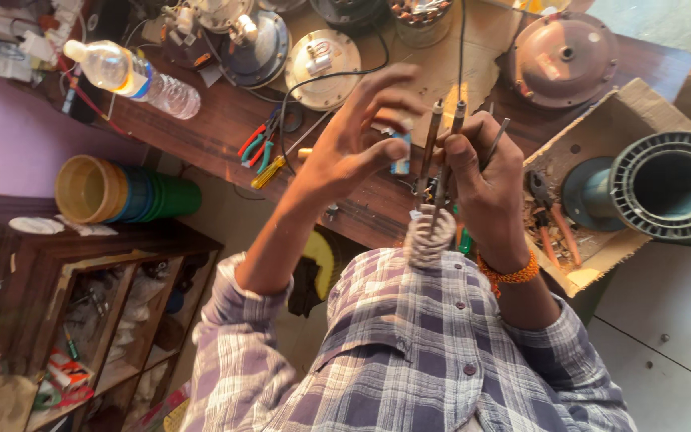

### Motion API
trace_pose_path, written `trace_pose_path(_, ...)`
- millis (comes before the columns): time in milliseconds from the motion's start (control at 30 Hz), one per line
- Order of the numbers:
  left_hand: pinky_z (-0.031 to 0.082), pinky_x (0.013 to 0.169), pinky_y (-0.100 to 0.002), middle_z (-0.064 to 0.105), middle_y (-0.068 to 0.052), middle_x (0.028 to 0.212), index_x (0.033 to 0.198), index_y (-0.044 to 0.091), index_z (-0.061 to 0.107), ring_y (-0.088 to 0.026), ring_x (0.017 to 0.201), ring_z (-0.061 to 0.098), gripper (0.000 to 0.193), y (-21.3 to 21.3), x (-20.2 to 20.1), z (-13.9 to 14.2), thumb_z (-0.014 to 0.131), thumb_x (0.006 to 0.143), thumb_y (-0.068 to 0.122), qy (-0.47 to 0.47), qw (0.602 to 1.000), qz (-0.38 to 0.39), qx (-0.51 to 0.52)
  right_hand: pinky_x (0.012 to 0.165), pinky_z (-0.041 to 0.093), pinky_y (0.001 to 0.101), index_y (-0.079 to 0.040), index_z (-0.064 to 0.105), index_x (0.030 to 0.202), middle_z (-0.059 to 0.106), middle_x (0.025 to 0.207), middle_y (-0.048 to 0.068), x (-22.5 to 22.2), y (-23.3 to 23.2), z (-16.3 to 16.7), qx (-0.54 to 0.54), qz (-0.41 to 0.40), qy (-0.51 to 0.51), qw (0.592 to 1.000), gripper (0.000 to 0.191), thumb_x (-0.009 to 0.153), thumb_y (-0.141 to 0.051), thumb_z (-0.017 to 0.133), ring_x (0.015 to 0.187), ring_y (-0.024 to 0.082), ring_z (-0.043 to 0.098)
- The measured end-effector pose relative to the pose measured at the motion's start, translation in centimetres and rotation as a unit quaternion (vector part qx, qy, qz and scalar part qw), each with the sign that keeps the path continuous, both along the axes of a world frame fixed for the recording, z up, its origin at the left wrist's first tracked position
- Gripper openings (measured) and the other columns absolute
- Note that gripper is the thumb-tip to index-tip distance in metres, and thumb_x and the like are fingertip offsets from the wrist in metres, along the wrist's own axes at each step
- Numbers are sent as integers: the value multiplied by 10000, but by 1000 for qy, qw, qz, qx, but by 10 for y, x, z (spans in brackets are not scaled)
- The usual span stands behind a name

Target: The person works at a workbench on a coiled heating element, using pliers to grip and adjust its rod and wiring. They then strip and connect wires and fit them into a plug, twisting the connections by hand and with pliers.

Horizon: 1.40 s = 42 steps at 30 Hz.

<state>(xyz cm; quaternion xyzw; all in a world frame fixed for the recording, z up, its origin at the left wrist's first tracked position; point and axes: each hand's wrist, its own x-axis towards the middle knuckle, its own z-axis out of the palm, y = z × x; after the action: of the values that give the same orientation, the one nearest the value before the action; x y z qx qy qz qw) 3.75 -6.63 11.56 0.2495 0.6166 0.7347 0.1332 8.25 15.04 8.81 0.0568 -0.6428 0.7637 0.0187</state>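
My right hand [485, 188] is closed around the two thin metal rods [428, 152] of a white coiled heating element [432, 236], holding it upright in front of my checked shirt; a thin grey tool also sticks up from this fist. My left hand [357, 144] is raised beside it with fingers spread, and its fingertips reach the top of the rods. A small blue-and-white object [400, 156] shows just behind the left thumb; I cannot tell whether it is held or lies on the bench.
The wooden bench [201, 120] carries a plastic water bottle [133, 76], pliers with red and green handles [256, 146], a yellow-handled screwdriver [269, 172], round metal covers [325, 68] and a brown motor cover [563, 56]. A cardboard box [601, 128] holds a ribbed grey motor part [669, 184]. Stacked tubs [121, 190] stand at the left.
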Motion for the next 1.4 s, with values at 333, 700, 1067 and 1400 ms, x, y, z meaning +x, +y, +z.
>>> trace_pose_path(333, 544, 762, -225, 716, -51, 969, 1221, -1, 641, -110, 890, 681, 201, 25, 72, -75, 659, 1038, 79, -209, 974, 84, 11, 463, 297, 206, -81, 528, 1104, 566, 845, 0, -4, -23, -15, -232, -13, -40, 972, 265, 1127, -335, 598, 561, 19, 398)
trace_pose_path(700, 588, 753, -261, 778, -58, 900, 1107, 27, 719, -102, 860, 763, 148, -55, 48, -160, 680, 965, 43, -67, 942, 222, -244, 484, 326, 221, -6, 605, 1185, 589, 850, 28, 1, 87, -118, 74, -87, -170, 979, 137, 1207, -137, 639, 613, 73, 463)
trace_pose_path(1067, 568, 755, -351, 746, -105, 914, 1067, 53, 770, -239, 839, 741, 217, -100, -2, -246, 812, 861, 110, -19, 924, 190, -332, 873, 528, 405, 18, 631, 1259, 691, 1080, 159, 58, 170, -209, 487, -29, -166, 857, 326, 960, -73, 720, 983, 288, 691)
trace_pose_path(1400, 535, 736, -374, 706, -136, 912, 1043, 13, 755, -277, 811, 703, 181, -98, -11, -267, 820, 880, 58, -13, 911, 223, -347, 864, 597, 344, 1, 680, 1202, 689, 1128, 131, 37, 102, -160, 322, -28, -179, 929, 142, 1069, -17, 634, 970, 213, 721)
